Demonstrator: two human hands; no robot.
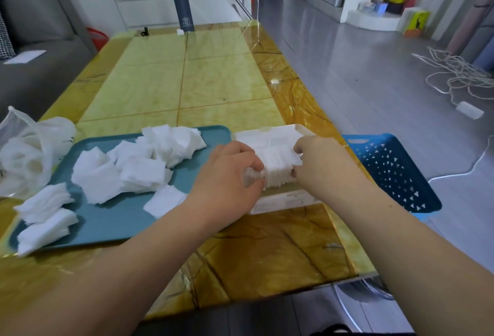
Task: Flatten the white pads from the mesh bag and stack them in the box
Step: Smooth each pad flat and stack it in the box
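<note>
A thick stack of white pads (278, 167) stands in the white box (287, 200) near the table's right edge. My left hand (227, 175) grips the stack's left side, fingers curled round it. My right hand (318, 161) grips its right side. Several loose pads (139, 167) lie in heaps on the teal tray (117, 218) to the left. Two small flat piles (44, 202) sit at the tray's front left corner. The white mesh bag (26, 153) lies crumpled past the tray's left edge, with more pads showing through it.
A blue perforated basket (393, 172) stands off the table's right side. A grey flask (182, 5) stands at the far end of the yellow tiled table (187, 81). A grey sofa (34, 41) is at the left. White cable (459, 73) lies on the floor.
</note>
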